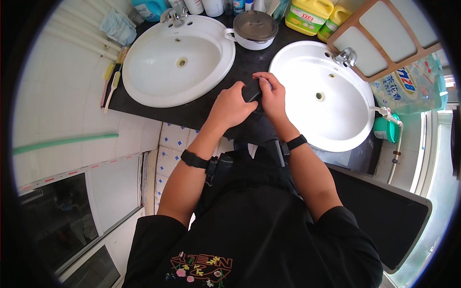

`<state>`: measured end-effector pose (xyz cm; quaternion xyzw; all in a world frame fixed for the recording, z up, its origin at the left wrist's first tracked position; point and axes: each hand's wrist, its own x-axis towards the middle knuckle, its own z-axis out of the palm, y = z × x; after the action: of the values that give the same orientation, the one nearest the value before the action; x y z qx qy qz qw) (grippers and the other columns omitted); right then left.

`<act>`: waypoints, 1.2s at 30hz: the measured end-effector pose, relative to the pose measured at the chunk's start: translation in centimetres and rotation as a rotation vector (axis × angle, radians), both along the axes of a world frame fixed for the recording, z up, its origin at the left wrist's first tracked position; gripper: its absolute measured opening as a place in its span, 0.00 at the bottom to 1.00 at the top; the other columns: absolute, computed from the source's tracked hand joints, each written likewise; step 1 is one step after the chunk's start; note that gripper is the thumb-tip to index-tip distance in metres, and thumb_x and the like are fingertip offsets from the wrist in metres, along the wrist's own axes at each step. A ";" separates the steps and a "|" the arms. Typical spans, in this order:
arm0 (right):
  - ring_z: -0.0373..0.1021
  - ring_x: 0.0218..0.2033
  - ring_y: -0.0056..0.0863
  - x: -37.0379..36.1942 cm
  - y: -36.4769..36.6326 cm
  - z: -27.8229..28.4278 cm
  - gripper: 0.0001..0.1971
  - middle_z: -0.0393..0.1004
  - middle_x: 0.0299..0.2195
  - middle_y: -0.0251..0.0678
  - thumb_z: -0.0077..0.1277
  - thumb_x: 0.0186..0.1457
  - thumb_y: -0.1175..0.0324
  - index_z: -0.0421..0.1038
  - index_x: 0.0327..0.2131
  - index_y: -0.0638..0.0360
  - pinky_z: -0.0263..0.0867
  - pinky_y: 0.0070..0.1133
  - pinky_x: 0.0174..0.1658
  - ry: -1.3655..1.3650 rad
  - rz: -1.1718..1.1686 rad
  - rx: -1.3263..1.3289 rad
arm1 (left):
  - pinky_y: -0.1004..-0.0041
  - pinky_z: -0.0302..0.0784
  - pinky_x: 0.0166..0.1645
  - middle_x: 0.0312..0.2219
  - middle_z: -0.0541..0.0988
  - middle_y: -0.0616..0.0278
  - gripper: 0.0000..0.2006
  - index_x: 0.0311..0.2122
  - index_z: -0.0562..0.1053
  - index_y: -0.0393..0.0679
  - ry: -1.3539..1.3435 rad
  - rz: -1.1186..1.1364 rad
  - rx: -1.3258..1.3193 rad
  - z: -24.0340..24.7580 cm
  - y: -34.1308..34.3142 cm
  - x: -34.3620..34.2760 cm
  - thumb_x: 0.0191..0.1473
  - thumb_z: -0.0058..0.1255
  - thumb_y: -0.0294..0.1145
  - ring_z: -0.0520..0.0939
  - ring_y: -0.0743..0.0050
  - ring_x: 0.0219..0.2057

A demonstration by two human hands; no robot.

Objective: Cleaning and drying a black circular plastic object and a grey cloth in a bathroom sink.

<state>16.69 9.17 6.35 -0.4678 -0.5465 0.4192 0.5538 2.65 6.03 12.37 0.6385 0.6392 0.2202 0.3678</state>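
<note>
Between the two white sinks, I hold a small dark rectangular object (251, 91) over the black counter. My left hand (231, 106) is closed on its left side, with thumb and fingers around its edge. My right hand (272, 98) grips the other side, its fingers curled over the far end. Its kind cannot be made out, since the fingers cover much of it. Black bands with dark devices are on both wrists. The left sink (139, 89) and the right sink (297, 120) lie to either side of my hands.
A white pot with a brown lid (255, 26) stands behind my hands. Yellow jugs (307, 17), a wooden-framed panel (379, 36) and a printed plastic bag (418, 89) are at the far right. Brushes (113, 86) lie beside the left sink. A faucet (175, 18) rises behind it.
</note>
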 end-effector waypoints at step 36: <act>0.62 0.22 0.15 -1.4 -13.3 7.6 0.24 0.69 0.21 0.27 0.57 0.53 0.48 0.74 0.28 0.65 0.60 0.17 0.27 0.188 0.696 -0.931 | 0.62 0.73 0.52 0.44 0.76 0.35 0.30 0.46 0.71 0.26 0.189 0.123 -0.174 1.3 5.4 2.8 0.40 0.55 0.40 0.77 0.43 0.48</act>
<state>15.30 -4.10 13.91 -0.4157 -0.3748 0.8119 0.1658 5.42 11.42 13.71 0.5817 0.7255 0.1249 0.3460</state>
